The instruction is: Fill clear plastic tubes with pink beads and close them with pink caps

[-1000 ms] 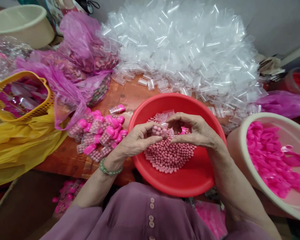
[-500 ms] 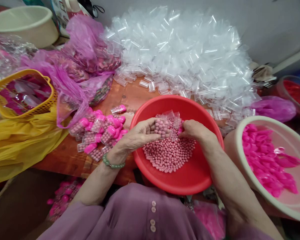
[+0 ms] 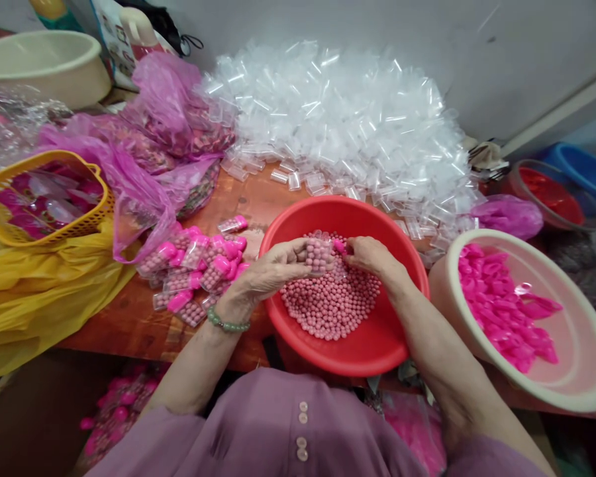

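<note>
My left hand [image 3: 273, 268] is closed round a small clear plastic bottle [image 3: 318, 256] full of pink beads, held upright over the red basin [image 3: 392, 351]. Close to its right, my right hand [image 3: 372, 257] pinches a bright pink cap [image 3: 338, 247] between the fingertips, a little apart from the bottle. Loose pink beads [image 3: 330, 308] cover the bottom of the basin beneath both hands. Left of the basin lies a heap of filled bottles with pink caps [image 3: 198, 268].
Behind the basin rises a big pile of clear bottles [image 3: 338, 119]. A cream tub [image 3: 583, 331] of pink caps stands right. At left are a yellow basket [image 3: 44, 235], a yellow bag [image 3: 44, 298] and purple plastic bags [image 3: 163, 93].
The pink cap in my right hand now shows clearly near the bottle's top. The clear empties by my left fingers have left the hands. The view has shifted slightly.
</note>
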The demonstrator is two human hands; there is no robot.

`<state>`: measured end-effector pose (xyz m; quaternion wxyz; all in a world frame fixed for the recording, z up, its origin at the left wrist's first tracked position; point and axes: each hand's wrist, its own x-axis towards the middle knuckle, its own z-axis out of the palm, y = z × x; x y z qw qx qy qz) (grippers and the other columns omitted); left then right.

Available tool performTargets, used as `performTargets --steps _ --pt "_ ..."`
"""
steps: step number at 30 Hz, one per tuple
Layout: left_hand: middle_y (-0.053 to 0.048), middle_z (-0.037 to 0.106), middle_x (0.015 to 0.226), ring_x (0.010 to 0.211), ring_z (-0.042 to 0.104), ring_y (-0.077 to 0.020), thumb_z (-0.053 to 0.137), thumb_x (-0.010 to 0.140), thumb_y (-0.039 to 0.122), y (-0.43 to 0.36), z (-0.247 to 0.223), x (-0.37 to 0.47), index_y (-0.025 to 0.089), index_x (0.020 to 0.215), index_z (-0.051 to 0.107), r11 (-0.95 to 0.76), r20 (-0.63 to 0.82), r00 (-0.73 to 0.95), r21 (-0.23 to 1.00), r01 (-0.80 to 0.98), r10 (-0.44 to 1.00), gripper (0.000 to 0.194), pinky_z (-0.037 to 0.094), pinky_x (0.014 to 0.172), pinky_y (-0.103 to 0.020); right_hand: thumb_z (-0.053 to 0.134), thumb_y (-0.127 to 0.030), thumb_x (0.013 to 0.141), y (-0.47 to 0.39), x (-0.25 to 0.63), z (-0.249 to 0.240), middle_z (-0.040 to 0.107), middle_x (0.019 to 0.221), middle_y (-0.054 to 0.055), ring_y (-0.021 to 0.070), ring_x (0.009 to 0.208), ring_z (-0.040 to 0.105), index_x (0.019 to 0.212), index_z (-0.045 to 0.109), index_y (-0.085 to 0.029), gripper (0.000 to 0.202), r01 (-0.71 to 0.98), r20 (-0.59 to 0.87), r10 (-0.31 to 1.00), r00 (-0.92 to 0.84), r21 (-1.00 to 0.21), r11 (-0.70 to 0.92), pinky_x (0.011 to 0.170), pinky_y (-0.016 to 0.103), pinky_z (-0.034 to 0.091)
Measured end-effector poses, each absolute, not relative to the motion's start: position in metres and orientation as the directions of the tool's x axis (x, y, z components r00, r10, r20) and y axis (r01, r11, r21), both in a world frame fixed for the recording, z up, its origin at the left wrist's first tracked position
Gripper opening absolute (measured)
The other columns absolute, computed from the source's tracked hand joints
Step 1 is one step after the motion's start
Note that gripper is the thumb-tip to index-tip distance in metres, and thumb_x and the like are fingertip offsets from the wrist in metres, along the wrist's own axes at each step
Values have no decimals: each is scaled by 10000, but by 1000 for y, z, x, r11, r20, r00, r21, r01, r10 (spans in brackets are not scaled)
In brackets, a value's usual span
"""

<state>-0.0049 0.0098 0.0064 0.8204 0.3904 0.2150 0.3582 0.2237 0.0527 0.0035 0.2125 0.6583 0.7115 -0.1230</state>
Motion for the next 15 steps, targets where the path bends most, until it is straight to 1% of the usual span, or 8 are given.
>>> performTargets --steps 5,7,9,10,11,12,14,15 --pt "-120 736 1049 989 693 -184 738 738 92 8 12 -5 106 1121 671 460 -98 656 789 -407 748 389 516 931 -304 564 -318 859 52 224 3 725 1053 183 258 976 666 1030 708 -127 294 996 -396 917 -56 44 80 712 287 441" --pt "-117 739 1037 981 696 -182 751 729 97 8 13 -5 101 1110 671 463 -106 649 787 -408 753 389 514 932 -303 556 -354 875 53 229 8 725 998 164 246 927 655 984 705 -127 292 998 -345 937 -60 8 67 693 284 426" --pt "-114 738 1039 984 694 -182 762 719 99 7 14 -5 102 1093 673 462 -114 640 788 -407 760 385 512 930 -304 527 -409 901 52 234 17 713 908 112 206 829 634 944 688 -134 321 996 -300 950 -89 -45 79 661 271 411" --pt "-113 736 1044 988 692 -182 764 716 97 7 15 -5 103 1085 675 461 -120 636 791 -403 763 380 509 932 -306 502 -433 916 51 236 21 696 852 80 182 769 612 921 675 -139 341 989 -274 954 -120 -117 91 639 265 402" --pt "-112 733 1050 991 689 -181 765 714 95 7 15 -5 103 1079 676 460 -127 631 794 -398 765 376 505 936 -308 475 -454 930 49 237 26 668 797 50 160 713 582 897 661 -144 363 968 -243 956 -162 -228 106 618 259 395" --pt "-110 731 1054 989 686 -177 767 712 92 7 15 -4 103 1078 676 460 -134 627 796 -394 768 377 502 941 -310 457 -471 937 46 236 31 636 753 26 144 671 551 877 648 -149 379 921 -204 956 -212 -370 125 602 256 389" --pt "-103 728 1055 979 685 -169 778 704 92 8 15 -3 109 1085 673 469 -149 620 791 -392 770 395 498 944 -311 474 -487 929 38 234 39 585 717 2 128 640 514 872 639 -154 376 731 -129 943 -306 -667 147 598 255 399" --pt "-98 727 1055 972 685 -166 786 696 91 8 15 -2 113 1088 672 472 -154 615 787 -397 773 410 499 941 -310 497 -486 920 33 233 43 578 723 1 128 647 518 903 646 -152 366 614 -108 933 -344 -778 136 608 258 415"
